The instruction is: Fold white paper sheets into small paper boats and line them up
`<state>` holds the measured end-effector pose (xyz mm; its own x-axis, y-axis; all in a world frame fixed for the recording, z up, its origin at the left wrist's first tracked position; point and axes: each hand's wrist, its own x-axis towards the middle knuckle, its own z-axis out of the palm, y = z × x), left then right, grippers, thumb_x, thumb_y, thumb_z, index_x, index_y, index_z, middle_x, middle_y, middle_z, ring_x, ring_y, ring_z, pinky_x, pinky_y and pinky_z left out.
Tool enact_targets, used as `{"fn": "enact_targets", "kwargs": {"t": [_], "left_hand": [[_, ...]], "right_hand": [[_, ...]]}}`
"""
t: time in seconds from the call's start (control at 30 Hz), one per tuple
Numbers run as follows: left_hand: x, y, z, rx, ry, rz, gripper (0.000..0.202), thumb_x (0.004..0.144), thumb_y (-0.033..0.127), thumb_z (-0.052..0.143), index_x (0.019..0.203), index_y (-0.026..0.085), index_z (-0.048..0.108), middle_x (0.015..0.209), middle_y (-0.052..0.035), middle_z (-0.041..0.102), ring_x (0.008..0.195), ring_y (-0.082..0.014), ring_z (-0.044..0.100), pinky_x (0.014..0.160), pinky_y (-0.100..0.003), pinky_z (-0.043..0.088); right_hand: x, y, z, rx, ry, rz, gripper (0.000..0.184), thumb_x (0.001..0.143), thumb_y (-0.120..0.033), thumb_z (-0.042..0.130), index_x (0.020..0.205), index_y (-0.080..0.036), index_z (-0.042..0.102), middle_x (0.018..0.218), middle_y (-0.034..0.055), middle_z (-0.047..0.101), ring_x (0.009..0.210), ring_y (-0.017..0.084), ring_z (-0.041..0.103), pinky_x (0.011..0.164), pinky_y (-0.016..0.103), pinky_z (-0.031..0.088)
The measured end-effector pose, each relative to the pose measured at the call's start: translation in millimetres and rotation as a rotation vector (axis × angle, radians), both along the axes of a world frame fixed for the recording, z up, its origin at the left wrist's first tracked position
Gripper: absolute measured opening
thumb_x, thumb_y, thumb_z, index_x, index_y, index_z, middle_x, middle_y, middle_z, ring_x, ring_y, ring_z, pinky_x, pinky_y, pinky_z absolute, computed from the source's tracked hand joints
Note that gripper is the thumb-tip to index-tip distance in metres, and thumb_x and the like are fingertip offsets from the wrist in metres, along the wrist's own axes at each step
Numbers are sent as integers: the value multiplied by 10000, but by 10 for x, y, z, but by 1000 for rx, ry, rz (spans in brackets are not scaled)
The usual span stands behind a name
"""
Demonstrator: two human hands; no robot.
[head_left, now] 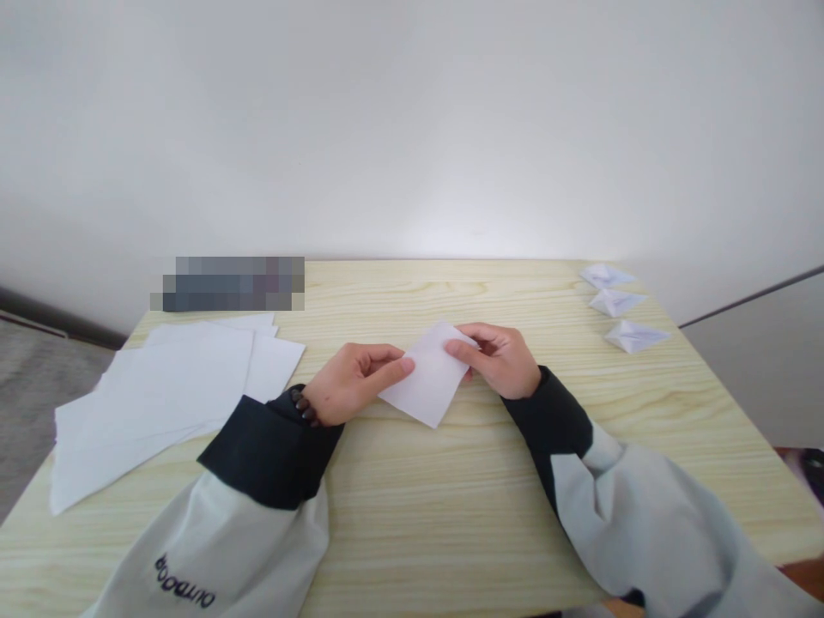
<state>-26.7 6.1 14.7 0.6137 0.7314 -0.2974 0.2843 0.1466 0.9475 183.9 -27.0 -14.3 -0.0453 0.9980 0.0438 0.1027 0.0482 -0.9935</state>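
Folded paper [430, 378] sits pinched between both hands, left hand [351, 382] and right hand [502, 359], above the counter [451, 498]; loose sheets [160, 403] lie left.

Centre: taken up by the left hand [351, 382] and right hand [499, 360], both pinching a small folded white paper sheet [428, 378] low over the pale wood-grain table [412, 515].
Left side: covered by a loose fanned stack of white paper sheets [167, 395].
Far left edge: blocked by a dark oblong blurred object [232, 283].
Far right corner: held by three small folded white paper shapes [618, 302], set in a row, apart from each other.
Far middle: open tabletop is left between the blurred object and the folded shapes.
Right of the right hand: open tabletop is left up to the table's edge.
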Motion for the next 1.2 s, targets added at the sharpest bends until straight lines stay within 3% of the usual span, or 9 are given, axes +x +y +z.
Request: {"fn": "enact_targets", "kwargs": {"t": [0.1,0.23,0.47,0.8,1.03,1.2], "left_hand": [[30,-18,-26,9,32,46,367,753,496,585,835,153,687,721,-11,704,584,-114,598,495,-177,441],[59,-21,-43,-14,39,78,367,718,497,621,840,159,696,716,-21,708,566,-125,601,469,-183,436],[64,-19,-44,-35,27,188,352,660,508,675,808,190,715,763,-33,730,650,-173,658,537,-211,498],[73,-23,-38,-30,31,209,319,652,472,692,787,184,707,742,-36,731,629,-171,661,515,-211,499],[90,-37,-58,-15,-6,288,339,661,479,689,804,171,693,736,-41,727,633,-169,656,526,-216,501],[103,-44,-64,-15,-30,285,368,668,487,682,838,162,683,763,-45,726,667,-175,660,558,-225,514]], "right_hand": [[-21,-34,-7,-15,-82,82,299,744,-421,645,908,-175,686,805,34,687,545,109,578,434,205,476],[-64,-55,-1,23,-92,64,321,724,-399,669,960,-183,642,825,31,687,596,111,594,453,190,462],[-113,-48,22,-48,-65,-54,282,696,-440,680,718,-164,627,594,-4,626,454,83,504,412,201,417],[-112,-24,45,-98,11,-99,261,630,-400,733,732,-163,693,670,22,709,569,140,632,523,240,512],[-107,-20,15,-60,41,-101,290,669,-444,701,762,-174,649,661,11,698,568,138,631,529,246,523],[-127,-25,57,-49,-29,-124,265,672,-428,702,639,-185,601,573,-16,653,515,117,597,493,232,512]]}}
